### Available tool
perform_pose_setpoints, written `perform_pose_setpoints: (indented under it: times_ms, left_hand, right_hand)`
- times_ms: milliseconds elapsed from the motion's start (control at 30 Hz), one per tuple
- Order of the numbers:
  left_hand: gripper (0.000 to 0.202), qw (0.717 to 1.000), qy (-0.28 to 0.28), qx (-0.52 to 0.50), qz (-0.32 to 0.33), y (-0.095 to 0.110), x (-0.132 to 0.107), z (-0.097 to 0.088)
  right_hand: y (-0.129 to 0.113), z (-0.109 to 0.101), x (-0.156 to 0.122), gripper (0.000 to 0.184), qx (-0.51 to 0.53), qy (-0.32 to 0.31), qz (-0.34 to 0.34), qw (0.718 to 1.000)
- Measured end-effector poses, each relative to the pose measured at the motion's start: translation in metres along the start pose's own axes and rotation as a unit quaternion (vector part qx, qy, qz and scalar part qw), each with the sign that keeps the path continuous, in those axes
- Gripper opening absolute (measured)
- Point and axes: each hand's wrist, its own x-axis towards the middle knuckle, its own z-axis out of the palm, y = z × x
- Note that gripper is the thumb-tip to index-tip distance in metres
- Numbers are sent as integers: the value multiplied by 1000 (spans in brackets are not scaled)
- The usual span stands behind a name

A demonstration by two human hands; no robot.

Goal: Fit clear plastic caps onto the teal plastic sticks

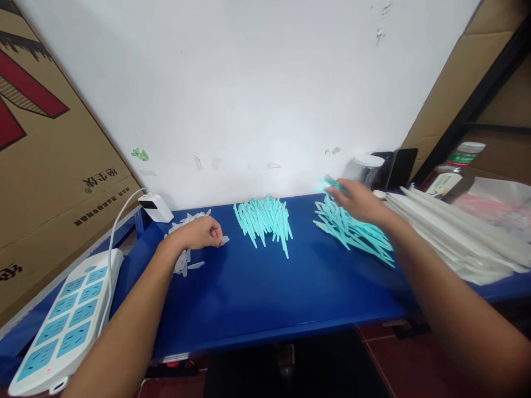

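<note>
My left hand (204,232) is closed in a pinch on a small clear plastic piece (225,240), low over the blue table. Beneath and behind that hand lies a loose heap of similar clear pieces (181,264), partly hidden by it. My right hand (357,199) has its fingers closed on teal plastic sticks (329,181), blurred by motion; their number cannot be made out. It is above the near-wall end of a pile of slim tapered teal sticks (357,232). Between the two hands a second bunch of teal sticks (265,216) lies roughly side by side.
A white power strip (70,315) and a white plug-in device (156,208) with a cable are at the left, beside a large cardboard box (62,138). White plastic packets (460,237), a bottle (452,171) and a white-lidded jar (367,166) stand at the right. The wall borders the blue table (265,293).
</note>
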Motion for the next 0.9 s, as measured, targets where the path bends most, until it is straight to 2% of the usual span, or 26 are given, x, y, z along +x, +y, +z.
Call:
perform_pose_setpoints:
  times_ms: [133,267,467,600,767,900]
  left_hand:
    - [32,998,36,-21,51,5,2,4]
    - [36,981,66,-156,97,22,-1,7]
    - [43,919,135,-341,143,50,7,27]
    - [49,883,159,-422,131,56,14,42]
    - [42,817,102,-560,91,59,17,49]
    - [43,767,60,-636,66,63,17,51]
  right_hand:
    - [-52,22,7,40,104,-67,-121,985]
    - [-83,49,12,37,176,-126,-169,962]
    - [-80,88,3,30,237,-90,-158,954]
    - [-77,98,-7,27,261,-85,-158,948]
    - [-80,98,-9,26,278,-57,-160,946]
    - [-80,100,-8,26,275,-65,-157,946]
